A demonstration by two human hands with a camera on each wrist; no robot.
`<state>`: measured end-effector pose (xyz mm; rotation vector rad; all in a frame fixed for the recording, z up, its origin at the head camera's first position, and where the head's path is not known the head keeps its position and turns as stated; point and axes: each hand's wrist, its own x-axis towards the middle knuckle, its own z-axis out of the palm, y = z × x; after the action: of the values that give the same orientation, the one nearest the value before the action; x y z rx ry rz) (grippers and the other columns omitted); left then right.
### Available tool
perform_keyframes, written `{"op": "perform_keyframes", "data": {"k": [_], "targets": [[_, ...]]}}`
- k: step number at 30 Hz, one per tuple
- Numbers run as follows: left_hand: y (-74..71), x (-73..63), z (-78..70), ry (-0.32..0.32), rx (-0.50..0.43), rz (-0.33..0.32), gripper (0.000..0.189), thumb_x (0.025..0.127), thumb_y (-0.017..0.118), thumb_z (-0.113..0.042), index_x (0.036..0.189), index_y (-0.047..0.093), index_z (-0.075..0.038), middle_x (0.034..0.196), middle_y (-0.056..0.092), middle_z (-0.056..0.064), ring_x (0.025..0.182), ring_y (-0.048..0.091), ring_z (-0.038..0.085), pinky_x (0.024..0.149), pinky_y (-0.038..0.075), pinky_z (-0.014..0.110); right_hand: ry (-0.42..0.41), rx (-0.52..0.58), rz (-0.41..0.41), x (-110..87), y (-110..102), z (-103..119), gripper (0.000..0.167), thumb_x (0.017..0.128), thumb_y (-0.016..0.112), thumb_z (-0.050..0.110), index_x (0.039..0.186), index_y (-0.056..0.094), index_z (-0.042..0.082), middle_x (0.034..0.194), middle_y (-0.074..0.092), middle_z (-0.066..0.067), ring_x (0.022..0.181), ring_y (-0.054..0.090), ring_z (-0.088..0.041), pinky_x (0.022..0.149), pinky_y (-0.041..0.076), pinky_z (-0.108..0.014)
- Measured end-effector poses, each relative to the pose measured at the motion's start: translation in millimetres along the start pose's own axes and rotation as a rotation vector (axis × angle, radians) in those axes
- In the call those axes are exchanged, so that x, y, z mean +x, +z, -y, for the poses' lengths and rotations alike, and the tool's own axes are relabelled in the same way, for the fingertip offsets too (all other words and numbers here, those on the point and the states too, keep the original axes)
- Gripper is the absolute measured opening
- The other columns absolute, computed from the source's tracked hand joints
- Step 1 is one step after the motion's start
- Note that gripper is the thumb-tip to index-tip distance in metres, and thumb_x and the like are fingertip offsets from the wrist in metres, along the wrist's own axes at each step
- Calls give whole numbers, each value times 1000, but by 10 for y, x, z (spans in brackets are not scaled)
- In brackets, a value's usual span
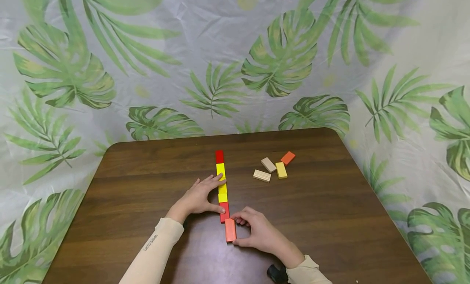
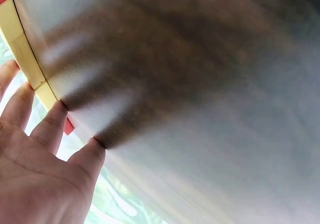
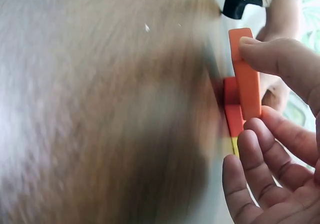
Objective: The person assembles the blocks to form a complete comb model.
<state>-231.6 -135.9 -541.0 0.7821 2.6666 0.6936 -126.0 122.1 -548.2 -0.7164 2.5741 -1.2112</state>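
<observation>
A straight row of flat rectangular blocks runs away from the person on the table. A red block [image 1: 219,156] forms its far end, yellow blocks [image 1: 220,169] fill the middle, and another red block [image 1: 224,216] forms the near end. My left hand [image 1: 198,197] lies along the row's left side with spread fingers; its fingertips touch the yellow blocks and its thumb the near red one. Between thumb and fingers my right hand [image 1: 262,231] pinches an orange block [image 1: 230,231] at the row's near end. In the right wrist view this orange block [image 3: 248,84] overlaps the red one.
Right of the row, loose blocks lie apart: two plain wooden blocks [image 1: 262,176], a pale yellow block [image 1: 281,170] and an orange-red block [image 1: 288,158]. The dark wooden table [image 1: 312,202] ends at a leaf-printed cloth [image 1: 213,39] behind.
</observation>
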Motion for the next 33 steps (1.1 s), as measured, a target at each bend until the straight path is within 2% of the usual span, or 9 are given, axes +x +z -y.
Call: {"op": "perform_keyframes", "data": {"k": [8, 20, 33], "targets": [[7, -4, -1, 9, 7, -9, 101, 80, 91, -59, 164, 47, -24, 178, 31, -3, 166, 27, 35, 131, 16, 72, -21, 8, 25, -7, 61, 29, 54, 80, 96, 22, 129, 75, 13, 106, 64, 3, 99, 61, -10, 89, 56, -23], [14, 5, 9, 9, 3, -11, 101, 80, 91, -59, 164, 48, -26, 178, 30, -4, 166, 27, 34, 132, 16, 72, -59, -30, 15, 29, 89, 17, 55, 81, 97, 24, 130, 75, 11, 107, 65, 2, 99, 62, -11, 89, 57, -24], [17, 9, 15, 9, -6, -9, 101, 79, 91, -58, 164, 48, -25, 178, 30, -3, 166, 26, 35, 131, 15, 72, -18, -51, 41, 26, 98, 11, 54, 81, 97, 27, 129, 74, 17, 113, 65, 3, 104, 61, -9, 95, 56, -26]]}}
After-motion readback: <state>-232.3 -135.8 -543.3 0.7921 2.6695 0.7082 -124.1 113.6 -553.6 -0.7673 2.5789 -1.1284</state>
